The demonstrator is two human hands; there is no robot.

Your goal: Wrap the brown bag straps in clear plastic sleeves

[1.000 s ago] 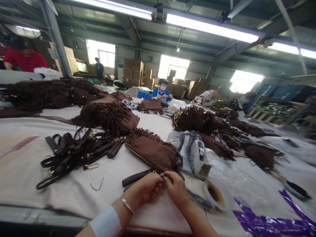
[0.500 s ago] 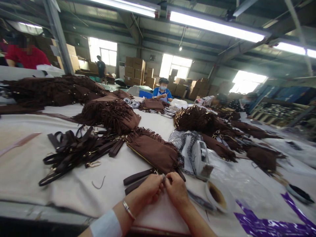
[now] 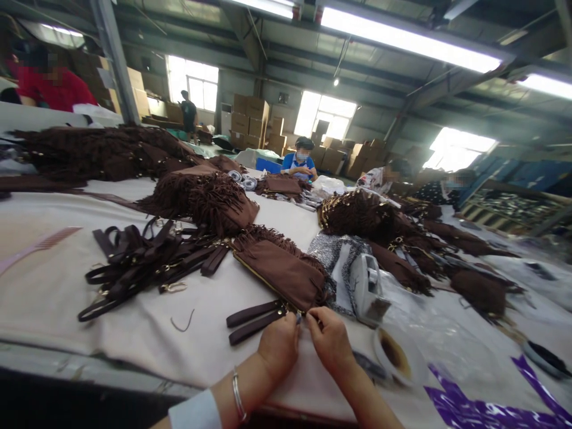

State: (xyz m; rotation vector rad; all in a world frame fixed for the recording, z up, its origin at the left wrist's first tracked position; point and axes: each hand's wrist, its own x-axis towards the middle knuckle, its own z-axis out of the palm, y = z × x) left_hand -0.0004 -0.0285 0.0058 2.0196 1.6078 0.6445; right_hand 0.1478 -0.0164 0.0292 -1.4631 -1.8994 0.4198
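Two bare hands, left hand [image 3: 280,339] and right hand [image 3: 329,336], face each other at the near corner of a brown fringed bag [image 3: 281,271], which lies on a pale, cloth-covered table [image 3: 210,351]. Their fingertips sit close together, fingers curled; whether they clamp anything cannot be told. Around the table is an industrial hall with stacked cartons [image 3: 248,119], windows [image 3: 326,113] and strip lights [image 3: 406,39]. The table's near edge [image 3: 89,370] runs under the forearms. Open room stretches leftward, past a dark strap [image 3: 253,313], to a strap heap [image 3: 138,262]. Rightward, a dispenser [image 3: 369,289], a roll [image 3: 395,353] and clear plastic [image 3: 447,330] crowd the space.
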